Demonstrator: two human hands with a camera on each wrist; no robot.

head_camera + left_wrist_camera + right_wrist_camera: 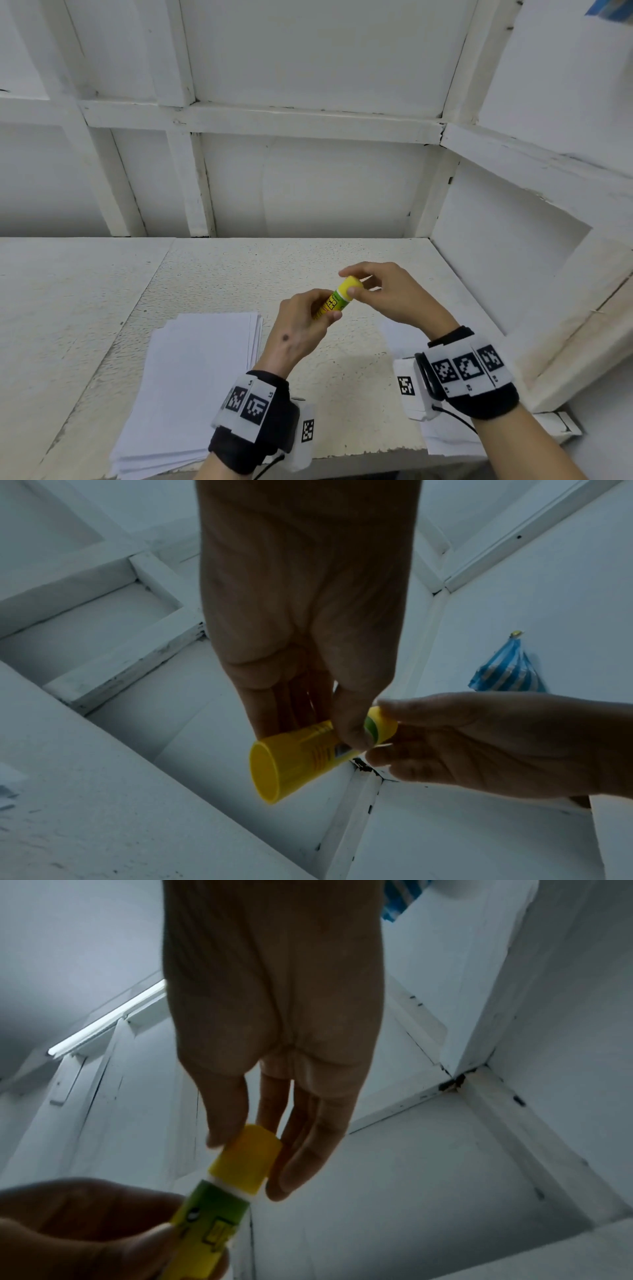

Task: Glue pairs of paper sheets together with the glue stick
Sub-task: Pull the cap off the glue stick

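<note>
Left hand: my left hand point(301, 329) is gripping the glue stick point(334, 301) body, fingers curled round it.
Right hand: my right hand point(387, 294) is pinching the yellow cap point(352, 287) between thumb and fingertips.
Edges: I am holding the stick above the table point(239, 274); the paper stack point(191, 377) is overhanging the near edge on the left.
Hidden: my right wrist is covering most of the sheets point(394, 337) on the right.

Yellow-green glue stick point(337, 297) w/ yellow cap point(352, 283) on, tilted, held above table center. White paper stack point(191, 383) lies flat near-left; more sheets point(399, 337) near-right, partly hidden.
</note>
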